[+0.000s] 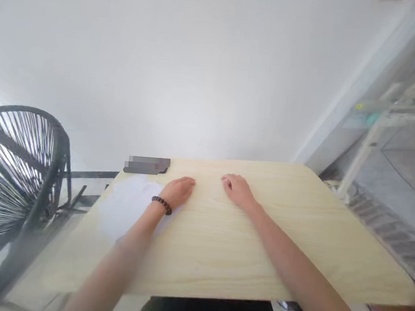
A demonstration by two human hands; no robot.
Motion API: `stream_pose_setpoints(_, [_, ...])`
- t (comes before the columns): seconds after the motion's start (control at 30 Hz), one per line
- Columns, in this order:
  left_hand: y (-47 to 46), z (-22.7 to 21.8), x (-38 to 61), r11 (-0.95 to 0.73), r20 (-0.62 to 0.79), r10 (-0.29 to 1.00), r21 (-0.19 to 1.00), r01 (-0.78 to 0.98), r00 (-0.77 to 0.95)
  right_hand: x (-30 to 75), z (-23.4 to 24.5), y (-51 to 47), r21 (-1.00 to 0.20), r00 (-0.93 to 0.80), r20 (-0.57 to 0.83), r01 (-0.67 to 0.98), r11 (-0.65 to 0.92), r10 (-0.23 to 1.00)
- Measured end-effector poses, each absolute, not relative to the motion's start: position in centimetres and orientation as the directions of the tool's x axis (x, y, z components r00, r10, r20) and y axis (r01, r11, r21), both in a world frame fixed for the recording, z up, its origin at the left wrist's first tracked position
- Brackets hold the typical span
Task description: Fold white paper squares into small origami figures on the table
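Note:
My left hand (179, 190), a dark beaded bracelet (162, 204) on its wrist, rests palm down on the light wooden table (203, 251). Its fingers lie stretched out on the wood and nothing shows in them. Under that wrist and forearm spreads a white sheet, apparently paper (126, 209). Across a short gap of bare wood, my right hand (239, 190) lies on the table with its fingers curled in loosely toward the thumb. I see nothing held in it.
A dark, blurred-out object (145, 165) lies at the table's back left corner, beyond the paper. To the left stands a black corded chair (54, 162). A white wall (213, 79) rises behind the table. On the right is a pale metal frame (364, 148).

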State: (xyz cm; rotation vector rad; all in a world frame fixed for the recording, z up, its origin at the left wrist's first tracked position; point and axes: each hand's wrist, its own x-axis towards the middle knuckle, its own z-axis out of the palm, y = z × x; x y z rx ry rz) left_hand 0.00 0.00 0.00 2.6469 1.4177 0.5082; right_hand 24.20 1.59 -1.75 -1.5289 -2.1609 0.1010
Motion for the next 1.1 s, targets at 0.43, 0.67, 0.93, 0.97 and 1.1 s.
stream_pose_setpoints(0.43, [-0.5,1.1,0.6,-0.524,0.181,0.852,0.328,0.786,0.491,24.8,-1.7,1.6,-0.367,-0.265,0.350,0.844,0.392,0.899])
stream_pose_setpoints(0.67, [-0.7,3.1,-3.0,-0.474,-0.046,0.802,0.558,0.681,0.596,24.8,-1.8,1.6,-0.367,-0.270,0.356,0.840,0.399,0.895])
stream_pose_setpoints(0.93, [-0.4,3.3,-5.3,-0.439,-0.107,0.838,0.451,0.777,0.535,24.9,-1.8,1.7,-0.375,-0.271,0.353,0.836,0.400,0.896])
stream_pose_setpoints(0.97, [-0.4,3.3,-5.5,-0.418,-0.127,0.845,0.448,0.790,0.519,24.9,-1.8,1.7,-0.376,-0.270,0.354,0.836,0.401,0.895])
stream_pose_setpoints(1.1, [-0.4,3.5,-6.4,-0.337,-0.172,0.877,0.447,0.829,0.449,24.9,-1.8,1.7,-0.374,-0.275,0.356,0.834,0.405,0.893])
